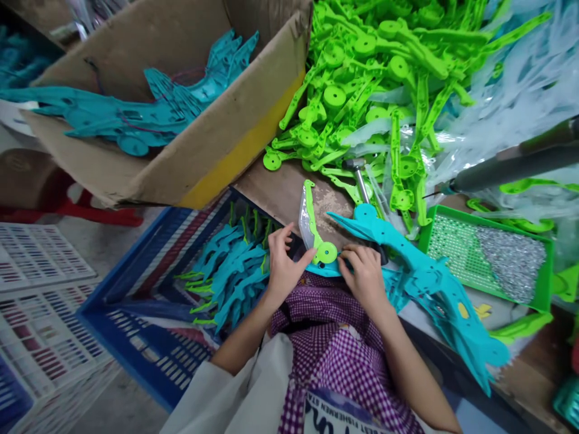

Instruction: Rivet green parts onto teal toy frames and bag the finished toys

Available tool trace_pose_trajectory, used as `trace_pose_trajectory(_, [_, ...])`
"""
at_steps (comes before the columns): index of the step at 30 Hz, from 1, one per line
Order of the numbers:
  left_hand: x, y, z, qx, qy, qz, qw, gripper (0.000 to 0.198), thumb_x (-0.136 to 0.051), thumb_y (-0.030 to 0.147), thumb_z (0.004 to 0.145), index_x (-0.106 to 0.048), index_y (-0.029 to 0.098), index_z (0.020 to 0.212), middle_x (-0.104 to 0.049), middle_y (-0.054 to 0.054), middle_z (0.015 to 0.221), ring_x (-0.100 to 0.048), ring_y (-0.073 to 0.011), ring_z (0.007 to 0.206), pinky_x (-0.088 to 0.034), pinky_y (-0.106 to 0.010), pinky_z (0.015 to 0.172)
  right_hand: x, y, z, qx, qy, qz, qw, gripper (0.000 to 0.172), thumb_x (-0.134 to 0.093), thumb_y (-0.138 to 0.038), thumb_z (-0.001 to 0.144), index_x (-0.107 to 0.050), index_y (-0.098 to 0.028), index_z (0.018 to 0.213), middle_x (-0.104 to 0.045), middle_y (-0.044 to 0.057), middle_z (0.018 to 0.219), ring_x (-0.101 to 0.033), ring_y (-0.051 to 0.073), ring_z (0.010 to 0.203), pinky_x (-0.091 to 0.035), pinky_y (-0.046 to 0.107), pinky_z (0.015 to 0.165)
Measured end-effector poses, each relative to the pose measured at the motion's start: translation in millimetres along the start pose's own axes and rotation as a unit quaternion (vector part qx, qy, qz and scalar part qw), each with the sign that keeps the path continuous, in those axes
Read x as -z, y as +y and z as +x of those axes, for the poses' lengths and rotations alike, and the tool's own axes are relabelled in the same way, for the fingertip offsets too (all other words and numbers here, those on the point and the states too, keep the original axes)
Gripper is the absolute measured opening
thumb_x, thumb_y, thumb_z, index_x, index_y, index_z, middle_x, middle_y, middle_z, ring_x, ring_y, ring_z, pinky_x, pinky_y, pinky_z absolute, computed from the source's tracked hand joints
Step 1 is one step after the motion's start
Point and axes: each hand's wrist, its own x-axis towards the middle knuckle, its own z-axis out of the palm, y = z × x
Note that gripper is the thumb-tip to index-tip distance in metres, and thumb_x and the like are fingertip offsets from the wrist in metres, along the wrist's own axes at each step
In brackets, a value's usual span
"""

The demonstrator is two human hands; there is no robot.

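On the near table edge lies a lime-green plastic arm (325,252) with a round disc end and a clear plastic film (306,220) along it. It rests over a teal plastic piece (328,270), partly hidden by it. My left hand (286,265) is at its left side, fingers apart, with the thumb tip by the disc. To the right, my right hand (365,276) has curled fingers pinching the teal piece's edge. A larger teal plastic body (420,274) lies beside that hand, stretching to the lower right. Behind the green arm lies a hammer (359,179).
Lime-green arms (375,72) are heaped at the back. A green basket (427,232) holds small metal bits. An electric screwdriver (497,169) points in from the right. At left stand a cardboard box (226,129) with teal parts and a blue crate (131,274) holding assembled pieces.
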Motion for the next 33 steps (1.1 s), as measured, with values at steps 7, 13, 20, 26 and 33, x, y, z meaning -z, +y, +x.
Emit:
trace_pose_trajectory(7, [4.9, 25.5, 3.5, -0.172, -0.185, 0.147, 0.956, 0.060, -0.072, 0.037, 0.078, -0.052, 0.027, 0.134, -0.050, -0.010, 0.131, -0.039, -0.0300, 0.125, -0.029, -0.046, 0.106, 1.8, 1.8, 2.3, 0.003, -0.002, 0.013, 1.000, 0.012, -0.051, -0.026, 0.093, -0.061, -0.021, 0.094, -0.067, 0.007, 0.101, -0.058, 0.022, 0.097, -0.039, 0.040, 0.085])
trace_pose_trajectory(13, [1.1, 31.1, 10.1, -0.174, -0.231, 0.163, 0.943, 0.055, -0.071, 0.032, 0.079, -0.055, 0.028, 0.131, -0.050, -0.010, 0.128, -0.042, -0.0296, 0.123, -0.035, -0.045, 0.102, 2.1, 1.9, 2.7, -0.009, -0.010, 0.042, 0.999, 0.011, -0.052, -0.025, 0.091, -0.063, -0.022, 0.094, -0.066, 0.006, 0.106, -0.059, 0.022, 0.100, -0.037, 0.041, 0.088])
trace_pose_trajectory(20, [-5.7, 36.2, 12.0, -0.150, -0.201, 0.165, 0.954, 0.042, -0.075, 0.025, 0.071, -0.066, 0.025, 0.112, -0.049, -0.009, 0.123, -0.044, -0.0300, 0.118, -0.037, -0.045, 0.101, -0.2, -0.8, 2.3, -0.019, 0.005, 0.030, 0.999, 0.009, -0.052, -0.024, 0.092, -0.060, -0.021, 0.090, -0.067, 0.005, 0.100, -0.059, 0.022, 0.096, -0.036, 0.040, 0.089])
trace_pose_trajectory(26, [-8.2, 35.3, 12.2, -0.119, -0.167, 0.161, 0.965, 0.042, -0.080, 0.028, 0.065, -0.070, 0.026, 0.106, -0.046, -0.009, 0.126, -0.040, -0.0333, 0.120, -0.034, -0.048, 0.101, -1.7, -0.7, 1.1, -0.029, 0.022, 0.031, 0.999, 0.007, -0.053, -0.022, 0.090, -0.057, -0.021, 0.085, -0.066, 0.006, 0.098, -0.058, 0.022, 0.094, -0.038, 0.039, 0.087])
trace_pose_trajectory(33, [3.7, 19.7, 17.7, -0.052, -0.081, 0.037, 0.995, 0.054, -0.082, 0.038, 0.064, -0.059, 0.022, 0.111, -0.041, -0.010, 0.125, -0.043, -0.0269, 0.121, -0.041, -0.039, 0.097, -1.4, -1.1, 1.9, -0.014, 0.016, 0.002, 1.000, 0.008, -0.051, -0.022, 0.091, -0.055, -0.021, 0.084, -0.066, 0.005, 0.096, -0.057, 0.022, 0.093, -0.036, 0.038, 0.088])
